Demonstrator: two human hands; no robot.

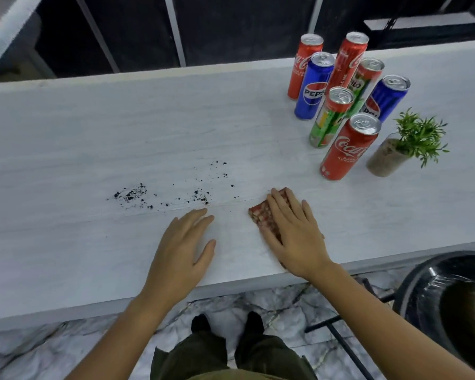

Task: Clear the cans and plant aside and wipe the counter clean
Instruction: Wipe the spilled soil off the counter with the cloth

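Several cans stand grouped at the far right of the white counter (pixel 93 127): red Coca-Cola cans (pixel 347 149), blue Pepsi cans (pixel 314 86) and green-and-red cans (pixel 330 119). A small green plant in a round pot (pixel 401 149) stands just right of them. Dark crumbs (pixel 132 193) lie scattered across the counter's middle. My right hand (pixel 294 229) presses flat on a red checked cloth (pixel 262 215) near the front edge. To the left of the cloth, my left hand (pixel 181 248) rests flat on the counter, fingers straight, holding nothing.
A black bin lined with plastic (pixel 450 303) stands on the marble floor at the lower right, below the counter's front edge. Dark panels with white frames run behind the counter's far edge.
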